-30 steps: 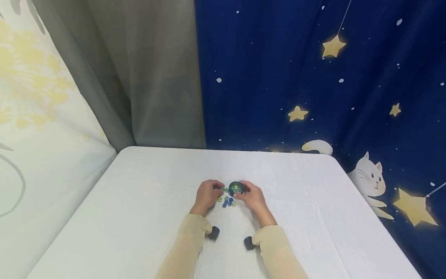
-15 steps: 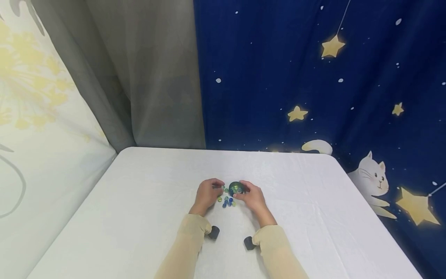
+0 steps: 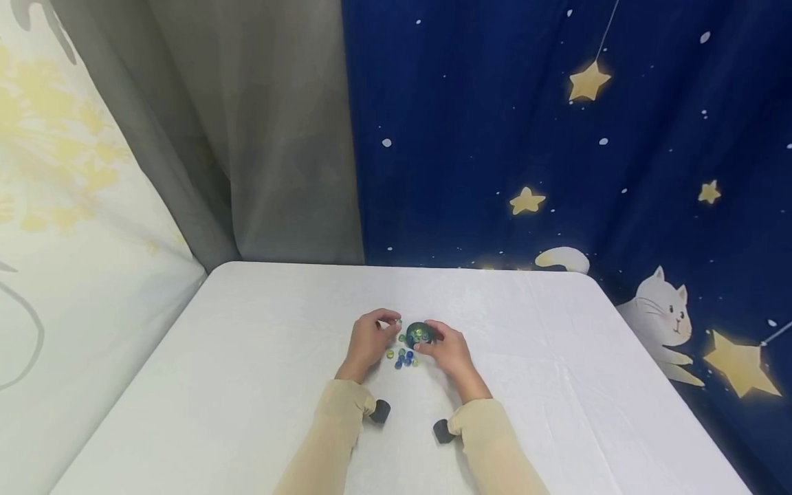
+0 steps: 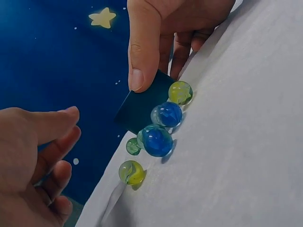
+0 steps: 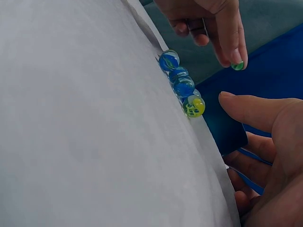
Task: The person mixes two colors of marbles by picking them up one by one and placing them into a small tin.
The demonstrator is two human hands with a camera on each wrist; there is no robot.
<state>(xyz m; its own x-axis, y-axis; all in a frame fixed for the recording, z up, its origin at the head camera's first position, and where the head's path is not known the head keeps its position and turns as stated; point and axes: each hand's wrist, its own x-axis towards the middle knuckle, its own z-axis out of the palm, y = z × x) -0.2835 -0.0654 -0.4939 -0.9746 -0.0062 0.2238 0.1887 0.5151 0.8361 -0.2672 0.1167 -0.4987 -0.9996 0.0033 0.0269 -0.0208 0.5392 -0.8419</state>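
Note:
Raised just left of a small dark green cup, my left hand (image 3: 368, 342) pinches a green marble (image 5: 238, 66) between thumb and fingertip. My right hand (image 3: 452, 349) holds the cup (image 4: 143, 108) at its right side, fingers round the wall. Several marbles show inside the cup in the head view. On the cloth in front of it lie loose blue marbles (image 4: 157, 140) in a cluster, with a yellow-green marble (image 5: 194, 107) at the right end. Another yellow marble (image 4: 131, 172) lies apart to the left, and a green marble (image 3: 402, 337) sits between left hand and cup.
All this stands on a table with a white cloth (image 3: 260, 330). Behind the far edge hang a grey curtain (image 3: 291, 151) and a dark blue curtain (image 3: 458, 137) with stars. Black wrist devices (image 3: 380, 412) stick out inward from both sleeves.
My left hand has picked a green marble off the cloth beside the cup and lifted it up and slightly away. The right hand and the cup have stayed in place.

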